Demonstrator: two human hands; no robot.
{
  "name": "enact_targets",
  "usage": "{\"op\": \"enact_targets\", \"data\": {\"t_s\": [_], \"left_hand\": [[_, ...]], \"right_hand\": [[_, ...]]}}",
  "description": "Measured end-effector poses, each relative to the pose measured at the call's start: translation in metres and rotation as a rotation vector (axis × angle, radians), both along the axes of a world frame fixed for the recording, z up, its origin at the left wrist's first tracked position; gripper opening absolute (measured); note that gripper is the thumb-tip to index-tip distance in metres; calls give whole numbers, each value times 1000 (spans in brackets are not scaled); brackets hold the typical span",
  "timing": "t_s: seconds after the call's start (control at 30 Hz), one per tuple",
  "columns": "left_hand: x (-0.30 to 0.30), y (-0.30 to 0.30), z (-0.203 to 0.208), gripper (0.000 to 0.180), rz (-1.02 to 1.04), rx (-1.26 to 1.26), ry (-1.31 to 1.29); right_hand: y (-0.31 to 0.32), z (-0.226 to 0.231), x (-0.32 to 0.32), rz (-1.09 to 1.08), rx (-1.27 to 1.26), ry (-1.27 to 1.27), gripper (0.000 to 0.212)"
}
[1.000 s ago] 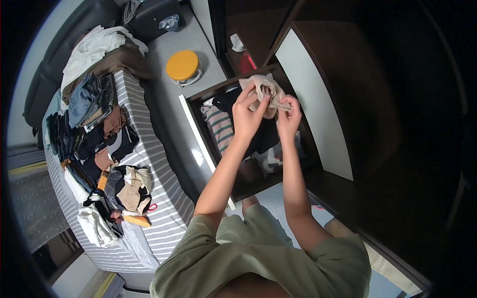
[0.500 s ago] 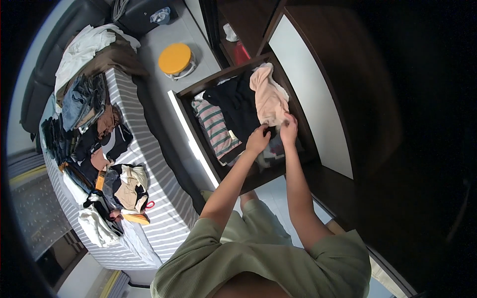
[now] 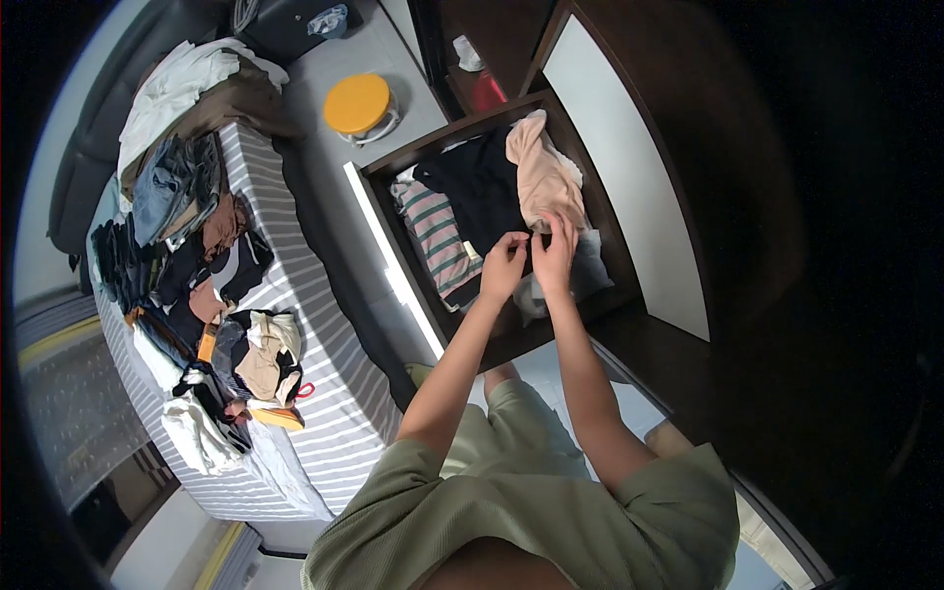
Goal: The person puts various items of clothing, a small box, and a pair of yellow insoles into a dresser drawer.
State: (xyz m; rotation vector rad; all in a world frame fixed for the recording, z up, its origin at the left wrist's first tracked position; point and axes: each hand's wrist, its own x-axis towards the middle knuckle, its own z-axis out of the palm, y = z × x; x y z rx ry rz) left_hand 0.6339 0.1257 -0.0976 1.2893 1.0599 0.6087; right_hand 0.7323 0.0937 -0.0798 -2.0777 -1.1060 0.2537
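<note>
A peach-coloured garment [image 3: 546, 182] lies along the right side of a pulled-out dark drawer [image 3: 388, 261]. My right hand [image 3: 554, 258] rests at its near end, fingers stretched over the cloth and thumb apart. Just left of it, my left hand [image 3: 503, 267] has its fingers drawn together near the garment's lower corner; whether cloth is between them is hidden. Beside the garment lie a black garment [image 3: 482, 187] and a folded striped one [image 3: 433, 231] in pink and green. Under and right of my hands is a pale, see-through bag-like item [image 3: 588, 265].
On the left, a striped bed [image 3: 339, 393] carries heaps of clothes, including jeans [image 3: 177, 192] and a beige garment [image 3: 265, 364]. A yellow round stool [image 3: 357, 104] stands beyond the drawer. A white-fronted cabinet panel [image 3: 629, 167] borders the drawer's right.
My right hand has shifted left and spread over the peach garment's near end. My left hand has come close beside it. The whole view has moved slightly.
</note>
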Motion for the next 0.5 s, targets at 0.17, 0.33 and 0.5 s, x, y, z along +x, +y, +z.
{"op": "enact_targets", "data": {"t_s": [0.17, 0.33, 0.5], "left_hand": [[-29, 1, 20, 19, 135, -158, -159], [-63, -5, 26, 17, 315, -130, -168], [-103, -8, 32, 16, 492, -43, -184]], "right_hand": [[4, 14, -27, 134, 67, 101, 33], [7, 20, -59, 237, 91, 130, 33], [12, 27, -94, 336, 105, 125, 33]]}}
